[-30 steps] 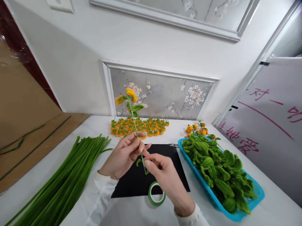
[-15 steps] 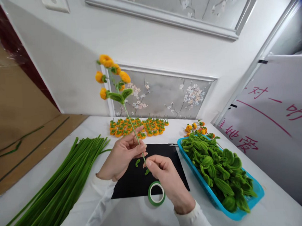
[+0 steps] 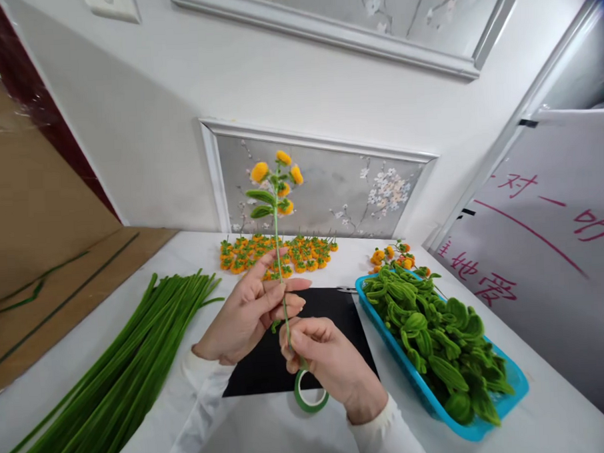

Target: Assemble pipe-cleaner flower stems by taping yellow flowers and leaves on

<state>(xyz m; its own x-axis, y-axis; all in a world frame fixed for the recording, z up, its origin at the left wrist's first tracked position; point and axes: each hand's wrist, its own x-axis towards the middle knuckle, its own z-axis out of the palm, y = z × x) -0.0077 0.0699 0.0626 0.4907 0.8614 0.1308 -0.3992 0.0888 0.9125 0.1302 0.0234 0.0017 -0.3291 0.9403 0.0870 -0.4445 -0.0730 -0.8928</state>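
Observation:
An upright pipe-cleaner flower stem (image 3: 277, 244) carries several fuzzy orange blossoms (image 3: 260, 171) and green leaves (image 3: 261, 203) at its top. My left hand (image 3: 258, 308) pinches the stem between thumb and fingers, with the other fingers partly spread. Just below, my right hand (image 3: 325, 349) is closed on the stem's lower end, its fingertips hiding the tip. Under that hand lies a roll of green tape (image 3: 302, 401), partly covered; a short green strip shows between fingers and roll. Beneath both hands is a black mat (image 3: 335, 305) with a small green scrap.
A bundle of long green pipe cleaners (image 3: 132, 367) lies at left. Rows of small orange flowers (image 3: 303, 256) stand near the wall. On the right is a blue basket (image 3: 413, 382) of green leaves, with pliers (image 3: 347, 290) and a finished-looking orange spray (image 3: 390, 254) beside it.
The flower stem has turned about its length and swung from leaning left to nearly upright, its blossoms lower and further right. My right hand has shifted slightly down and left.

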